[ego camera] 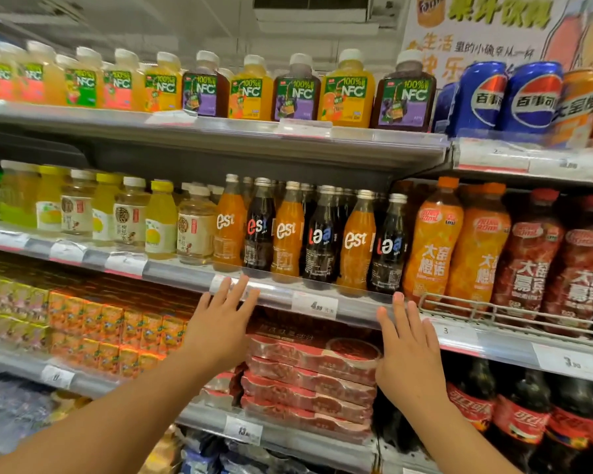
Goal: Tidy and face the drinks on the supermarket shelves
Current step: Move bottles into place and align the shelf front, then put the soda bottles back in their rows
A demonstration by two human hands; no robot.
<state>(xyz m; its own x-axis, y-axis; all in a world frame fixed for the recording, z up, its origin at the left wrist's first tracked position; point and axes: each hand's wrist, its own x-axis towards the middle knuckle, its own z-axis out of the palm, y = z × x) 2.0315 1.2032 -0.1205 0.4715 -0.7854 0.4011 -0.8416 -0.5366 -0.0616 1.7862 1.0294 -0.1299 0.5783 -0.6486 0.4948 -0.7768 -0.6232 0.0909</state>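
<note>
- fingers (235, 290) of the left hand (216, 323) are spreading wide, holding nothing; right hand (408, 354) likewise.
- slim glossy est bottles (288, 230), orange and dark, are standing above on the shelf rail (322, 295).

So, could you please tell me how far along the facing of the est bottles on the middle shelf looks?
Looks done: the six front est bottles stand upright at the shelf edge, alternating orange and dark. In hand: nothing; the left hand and right hand are open below that edge. Left: two dark bottles show different lettering from the third, perhaps turned.
</note>
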